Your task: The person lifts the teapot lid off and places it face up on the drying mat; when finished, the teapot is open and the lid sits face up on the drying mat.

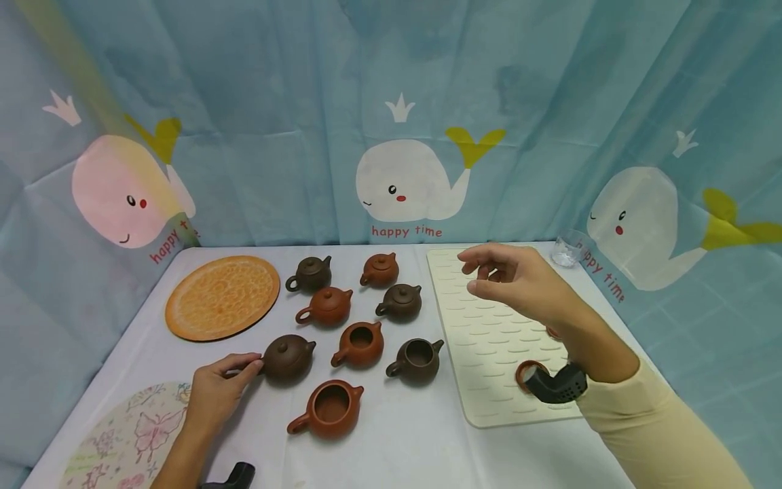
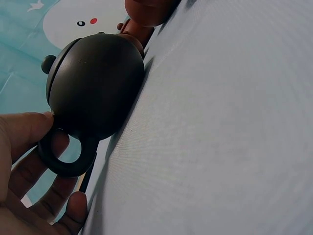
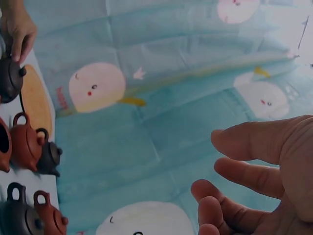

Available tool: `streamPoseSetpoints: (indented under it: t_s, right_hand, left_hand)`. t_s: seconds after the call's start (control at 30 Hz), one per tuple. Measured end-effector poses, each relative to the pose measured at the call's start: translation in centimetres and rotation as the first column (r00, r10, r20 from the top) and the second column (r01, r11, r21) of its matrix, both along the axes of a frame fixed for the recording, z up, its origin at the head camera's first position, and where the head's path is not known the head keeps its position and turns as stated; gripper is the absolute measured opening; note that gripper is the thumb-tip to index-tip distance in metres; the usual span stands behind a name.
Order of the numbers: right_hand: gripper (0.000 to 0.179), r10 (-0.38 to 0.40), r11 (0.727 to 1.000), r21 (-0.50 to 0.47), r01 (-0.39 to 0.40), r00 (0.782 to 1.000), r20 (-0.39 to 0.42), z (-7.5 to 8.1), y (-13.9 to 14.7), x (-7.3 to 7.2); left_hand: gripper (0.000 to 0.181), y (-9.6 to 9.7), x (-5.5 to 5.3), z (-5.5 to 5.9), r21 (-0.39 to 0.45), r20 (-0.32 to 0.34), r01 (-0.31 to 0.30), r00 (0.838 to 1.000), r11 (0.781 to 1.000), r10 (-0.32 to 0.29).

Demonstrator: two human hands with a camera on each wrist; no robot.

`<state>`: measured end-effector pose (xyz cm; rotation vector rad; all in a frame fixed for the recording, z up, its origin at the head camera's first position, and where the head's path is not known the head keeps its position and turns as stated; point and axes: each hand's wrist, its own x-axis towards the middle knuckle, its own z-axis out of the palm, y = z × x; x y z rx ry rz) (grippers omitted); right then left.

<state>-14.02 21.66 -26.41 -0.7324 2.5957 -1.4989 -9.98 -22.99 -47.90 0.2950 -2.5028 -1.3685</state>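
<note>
Left hand (image 1: 218,390), lower left, pinches the handle (image 2: 68,169) of the dark teapot (image 1: 287,361); right hand (image 1: 524,280), mid-right, is half-open, empty. Tilt that pot and the lid (image 1: 283,346) might slide off.

At the left fingers (image 1: 239,359), a teapot (image 1: 287,360); more teapots (image 1: 330,307) were ranged to their right, a round board (image 1: 222,299) was laid beyond, and below the right fingers (image 1: 489,253) a mat (image 1: 466,333) was spread!
</note>
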Motion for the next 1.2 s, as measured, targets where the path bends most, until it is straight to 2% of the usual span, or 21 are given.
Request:
streamPoseSetpoints:
  t_s: [0.2,0.43,0.6,0.93,1.07,1.2]
  right_hand:
    - [0.036,0.068,0.997,-0.042,-0.069,0.997,-0.035,0.0,-2.2,-1.1]
    - [0.036,0.170,0.983,-0.061,-0.171,0.985,-0.030,-0.6,-5.3,-2.5]
    - [0.035,0.274,0.959,-0.065,-0.275,0.962,-0.011,-1.8,-7.5,-3.4]
    - [0.035,0.422,0.907,-0.019,-0.421,0.905,0.054,-4.8,-11.5,-5.3]
    - [0.033,0.455,0.890,0.000,-0.457,0.887,0.082,-5.9,-13.3,-5.8]
    - [0.033,0.457,0.888,-0.001,-0.461,0.880,0.133,-6.6,-15.2,-6.0]
  left_hand:
    - [0.015,0.1,0.0,0.2,0.006,0.010,0.003,1.000,1.000,-0.003]
    - [0.016,0.0,0.0,0.3,0.019,0.033,-0.006,0.999,1.000,0.006]
    - [0.017,0.0,0.0,0.2,0.024,0.038,-0.007,0.999,1.000,0.006]
    - [0.015,0.0,0.0,0.2,0.014,0.016,0.005,1.000,1.000,-0.005]
    - [0.015,0.0,0.0,0.2,0.016,0.014,0.005,1.000,1.000,-0.005]
    - [0.016,0.0,-0.1,0.2,0.019,0.024,-0.002,1.000,1.000,0.002]
